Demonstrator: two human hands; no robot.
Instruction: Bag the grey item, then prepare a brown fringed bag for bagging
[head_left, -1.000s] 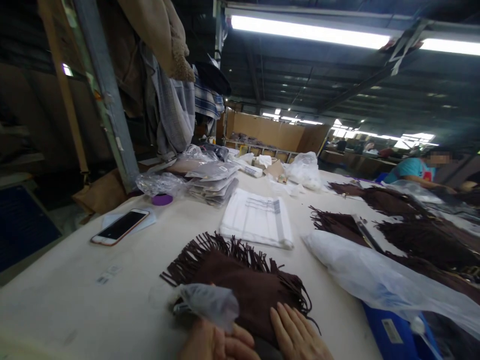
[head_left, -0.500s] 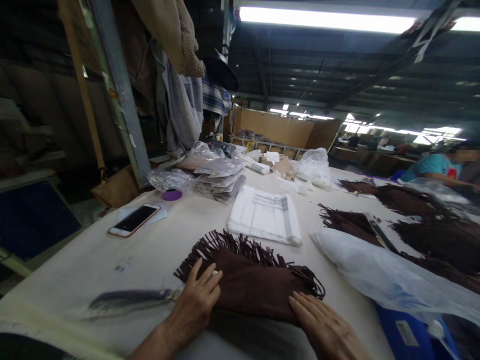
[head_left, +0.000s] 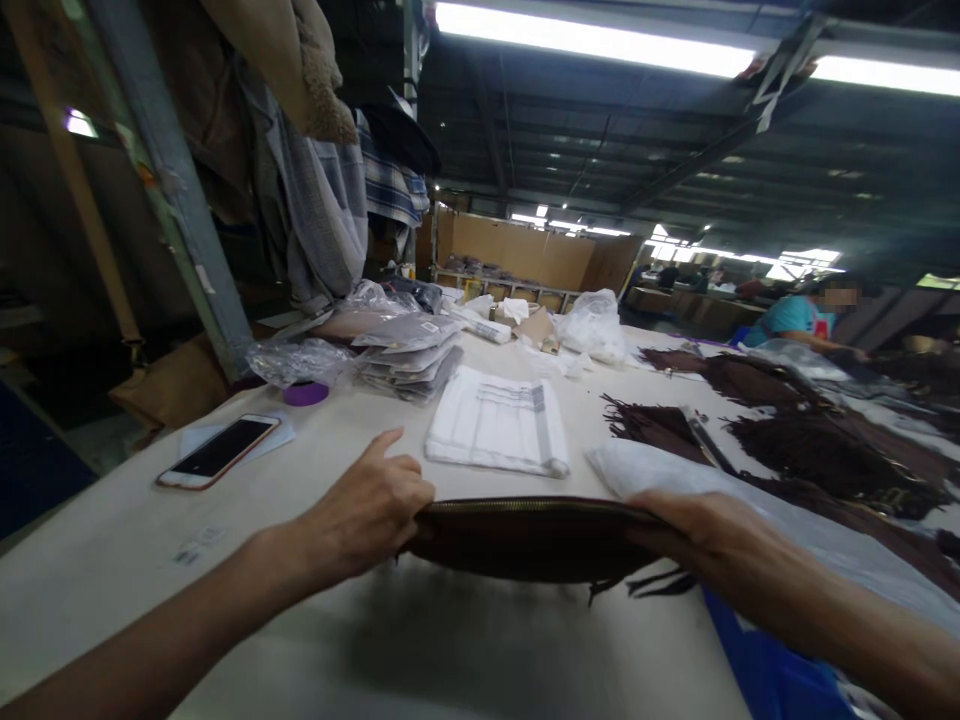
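My left hand (head_left: pixel 375 510) and right hand (head_left: pixel 690 525), fingers closed, grip opposite ends of one brown zippered pouch (head_left: pixel 525 550) above the table (head_left: pixel 585 650). Beyond lie one folded cloth (head_left: pixel 495 425), one phone (head_left: pixel 217 450), one purple roll (head_left: pixel 305 394); one pale plastic sleeve (head_left: pixel 664 468) crowds my right.

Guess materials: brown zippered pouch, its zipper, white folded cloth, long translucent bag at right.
Brown zippered pouch: probably suede or suede-like fabric, matte; dull face, thin fringe strips below.
Zipper: likely metal, brass-toned; teeth glint gold, though plastic is possible.
White folded cloth: woven textile, matte; soft folds, grey stripes; fibre unclear.
Long translucent bag: likely thin plastic film; milky, slight sheen.
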